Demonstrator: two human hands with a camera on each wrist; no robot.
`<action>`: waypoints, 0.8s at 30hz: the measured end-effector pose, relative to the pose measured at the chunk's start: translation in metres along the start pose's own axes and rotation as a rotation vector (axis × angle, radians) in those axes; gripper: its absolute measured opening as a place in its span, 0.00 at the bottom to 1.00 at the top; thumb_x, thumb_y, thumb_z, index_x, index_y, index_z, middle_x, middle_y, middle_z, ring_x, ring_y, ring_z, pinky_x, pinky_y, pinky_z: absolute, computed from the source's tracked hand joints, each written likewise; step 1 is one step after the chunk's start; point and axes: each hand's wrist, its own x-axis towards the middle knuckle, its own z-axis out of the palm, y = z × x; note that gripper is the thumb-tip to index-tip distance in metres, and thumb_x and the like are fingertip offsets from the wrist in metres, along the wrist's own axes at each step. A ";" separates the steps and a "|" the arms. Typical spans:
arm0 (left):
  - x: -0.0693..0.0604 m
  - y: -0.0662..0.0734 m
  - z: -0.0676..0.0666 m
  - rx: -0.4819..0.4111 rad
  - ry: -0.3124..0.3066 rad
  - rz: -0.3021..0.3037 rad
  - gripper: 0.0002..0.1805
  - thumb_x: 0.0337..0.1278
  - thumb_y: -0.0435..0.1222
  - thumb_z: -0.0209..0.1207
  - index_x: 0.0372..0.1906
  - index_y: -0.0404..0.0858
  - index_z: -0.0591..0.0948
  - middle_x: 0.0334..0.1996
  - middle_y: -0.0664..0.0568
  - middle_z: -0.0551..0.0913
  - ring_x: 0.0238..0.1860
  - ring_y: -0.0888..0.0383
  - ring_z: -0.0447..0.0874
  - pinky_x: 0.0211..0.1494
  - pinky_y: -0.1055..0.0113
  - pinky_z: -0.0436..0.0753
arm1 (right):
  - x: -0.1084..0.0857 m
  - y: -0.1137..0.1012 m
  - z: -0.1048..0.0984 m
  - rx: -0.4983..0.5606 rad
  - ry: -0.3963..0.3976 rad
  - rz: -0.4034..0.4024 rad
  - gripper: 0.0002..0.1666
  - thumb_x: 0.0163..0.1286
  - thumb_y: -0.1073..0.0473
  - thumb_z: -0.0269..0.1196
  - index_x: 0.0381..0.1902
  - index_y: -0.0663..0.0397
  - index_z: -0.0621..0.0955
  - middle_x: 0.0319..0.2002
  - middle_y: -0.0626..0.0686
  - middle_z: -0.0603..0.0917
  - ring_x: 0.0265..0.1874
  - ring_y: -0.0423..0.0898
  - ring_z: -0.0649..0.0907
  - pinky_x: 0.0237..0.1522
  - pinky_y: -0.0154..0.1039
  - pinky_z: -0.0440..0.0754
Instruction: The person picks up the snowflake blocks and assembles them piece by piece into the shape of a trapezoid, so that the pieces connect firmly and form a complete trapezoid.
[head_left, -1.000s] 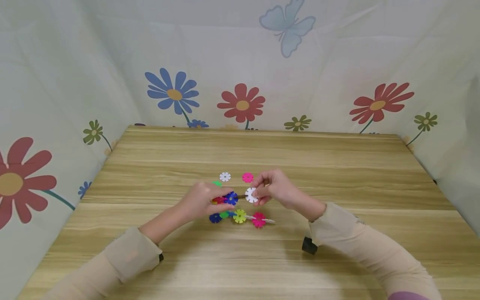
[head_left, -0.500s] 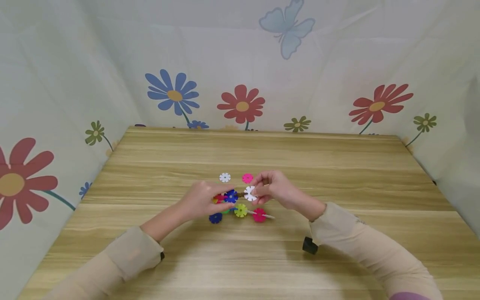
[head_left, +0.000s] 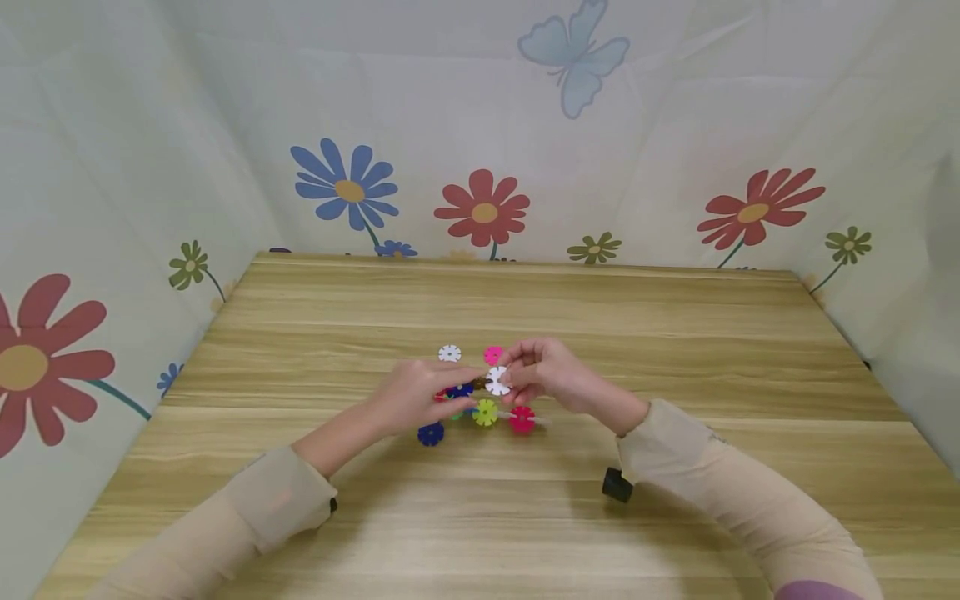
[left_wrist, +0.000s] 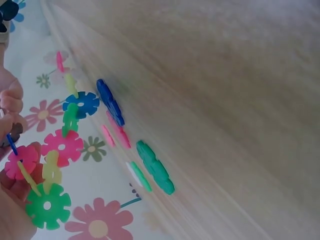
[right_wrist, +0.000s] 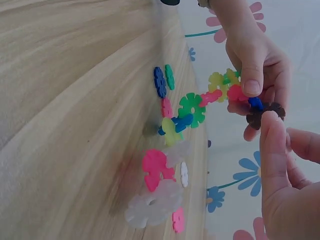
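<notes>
White disc (head_left: 496,381), one, in right grip (head_left: 549,377)

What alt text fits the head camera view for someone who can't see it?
A person's right grip pinches a white notched disc near a dark blue disc in the left grip, over a wooden table. A linked yellow disc and pink disc show nearer the camera, near loose discs, with a flowery backdrop behind.

The table (head_left: 637,333) shows a striped wood grain. Behind it and at both sides there is a whitish cloth (head_left: 420,100), printed with a pale-blue butterfly (head_left: 574,62), blue flowers (head_left: 349,190) and red flowers (head_left: 483,212).
</notes>
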 end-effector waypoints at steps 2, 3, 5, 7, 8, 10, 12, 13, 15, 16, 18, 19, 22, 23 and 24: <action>0.000 -0.001 -0.001 -0.020 -0.029 -0.020 0.21 0.46 0.43 0.63 0.48 0.42 0.79 0.42 0.50 0.83 0.41 0.58 0.82 0.40 0.70 0.81 | 0.002 0.001 -0.003 -0.018 -0.001 0.000 0.12 0.60 0.70 0.55 0.42 0.71 0.70 0.25 0.51 0.78 0.19 0.42 0.81 0.23 0.31 0.80; -0.001 -0.002 -0.002 -0.032 -0.042 -0.029 0.21 0.46 0.43 0.62 0.48 0.42 0.79 0.43 0.50 0.82 0.42 0.58 0.82 0.41 0.69 0.80 | 0.003 0.001 -0.005 -0.026 0.001 0.002 0.13 0.60 0.70 0.55 0.42 0.71 0.70 0.25 0.51 0.78 0.19 0.42 0.81 0.24 0.32 0.80; -0.001 -0.003 -0.003 -0.048 -0.072 -0.053 0.21 0.47 0.44 0.62 0.49 0.43 0.79 0.43 0.51 0.82 0.43 0.58 0.81 0.43 0.68 0.80 | 0.005 0.002 -0.010 -0.044 0.008 -0.003 0.13 0.60 0.69 0.55 0.43 0.71 0.71 0.25 0.51 0.78 0.20 0.42 0.80 0.25 0.33 0.81; -0.002 -0.004 -0.005 -0.051 -0.102 -0.079 0.21 0.47 0.44 0.61 0.49 0.43 0.79 0.44 0.51 0.82 0.44 0.58 0.81 0.44 0.68 0.80 | 0.007 0.001 -0.015 -0.065 0.020 -0.008 0.14 0.60 0.69 0.55 0.43 0.71 0.71 0.26 0.51 0.78 0.21 0.42 0.80 0.26 0.34 0.81; -0.003 -0.004 -0.007 -0.054 -0.107 -0.084 0.21 0.47 0.44 0.61 0.49 0.43 0.79 0.44 0.51 0.82 0.44 0.58 0.81 0.44 0.67 0.80 | 0.008 0.001 -0.017 -0.075 0.023 -0.010 0.14 0.60 0.69 0.55 0.44 0.70 0.71 0.26 0.51 0.78 0.21 0.42 0.80 0.27 0.35 0.81; -0.004 -0.005 -0.009 -0.059 -0.116 -0.094 0.20 0.47 0.44 0.62 0.48 0.43 0.79 0.43 0.51 0.82 0.44 0.57 0.81 0.44 0.66 0.80 | 0.011 -0.001 -0.023 -0.097 0.034 -0.014 0.14 0.60 0.69 0.54 0.44 0.70 0.71 0.27 0.50 0.78 0.23 0.43 0.80 0.29 0.36 0.81; -0.005 -0.006 -0.011 -0.064 -0.122 -0.099 0.20 0.47 0.43 0.62 0.48 0.43 0.79 0.43 0.51 0.82 0.44 0.57 0.81 0.44 0.65 0.80 | 0.015 -0.001 -0.029 -0.122 0.046 -0.011 0.16 0.60 0.68 0.55 0.46 0.70 0.70 0.28 0.51 0.77 0.25 0.44 0.80 0.31 0.38 0.81; -0.005 -0.006 -0.012 -0.066 -0.126 -0.102 0.20 0.47 0.43 0.62 0.48 0.43 0.80 0.43 0.51 0.82 0.44 0.57 0.81 0.44 0.65 0.80 | 0.018 -0.001 -0.032 -0.132 0.051 -0.010 0.16 0.60 0.68 0.55 0.46 0.70 0.70 0.29 0.51 0.77 0.26 0.45 0.80 0.32 0.39 0.81; -0.006 -0.007 -0.014 -0.065 -0.140 -0.107 0.20 0.47 0.44 0.62 0.48 0.43 0.79 0.43 0.51 0.82 0.44 0.57 0.81 0.45 0.65 0.80 | 0.025 0.000 -0.036 -0.159 0.058 0.000 0.18 0.60 0.68 0.55 0.48 0.71 0.69 0.33 0.54 0.77 0.29 0.46 0.80 0.36 0.42 0.81; -0.006 -0.007 -0.015 -0.064 -0.148 -0.109 0.20 0.47 0.44 0.61 0.48 0.43 0.79 0.44 0.51 0.82 0.44 0.57 0.81 0.45 0.65 0.80 | 0.028 0.000 -0.038 -0.180 0.059 0.002 0.19 0.61 0.67 0.55 0.49 0.72 0.69 0.35 0.56 0.76 0.29 0.46 0.80 0.37 0.44 0.81; -0.007 -0.008 -0.016 -0.064 -0.163 -0.115 0.20 0.48 0.44 0.61 0.48 0.44 0.79 0.44 0.51 0.82 0.45 0.58 0.81 0.45 0.65 0.80 | 0.035 0.002 -0.041 -0.224 0.061 0.010 0.20 0.61 0.67 0.55 0.50 0.72 0.69 0.39 0.60 0.74 0.30 0.47 0.79 0.40 0.46 0.80; -0.007 -0.008 -0.017 -0.064 -0.171 -0.115 0.20 0.48 0.44 0.61 0.49 0.45 0.79 0.44 0.51 0.82 0.45 0.58 0.81 0.45 0.65 0.80 | 0.039 0.004 -0.042 -0.245 0.063 0.014 0.20 0.61 0.67 0.55 0.50 0.71 0.69 0.40 0.61 0.74 0.31 0.47 0.79 0.40 0.47 0.80; -0.008 -0.009 -0.018 -0.063 -0.195 -0.106 0.20 0.49 0.45 0.60 0.49 0.45 0.79 0.45 0.52 0.82 0.46 0.58 0.80 0.46 0.64 0.79 | 0.051 0.010 -0.044 -0.322 0.069 0.020 0.18 0.60 0.67 0.56 0.49 0.68 0.72 0.39 0.59 0.74 0.31 0.47 0.78 0.37 0.45 0.81; -0.008 -0.009 -0.018 -0.061 -0.202 -0.103 0.20 0.49 0.45 0.60 0.49 0.45 0.79 0.45 0.52 0.81 0.46 0.58 0.80 0.47 0.64 0.79 | 0.055 0.012 -0.045 -0.342 0.068 0.017 0.17 0.60 0.67 0.56 0.48 0.67 0.73 0.38 0.58 0.74 0.30 0.47 0.78 0.36 0.44 0.81; -0.008 -0.009 -0.018 -0.062 -0.209 -0.101 0.19 0.49 0.45 0.60 0.49 0.45 0.79 0.45 0.52 0.81 0.46 0.58 0.80 0.47 0.64 0.79 | 0.059 0.015 -0.046 -0.363 0.069 0.010 0.17 0.59 0.68 0.57 0.47 0.67 0.73 0.37 0.57 0.75 0.30 0.47 0.78 0.34 0.42 0.81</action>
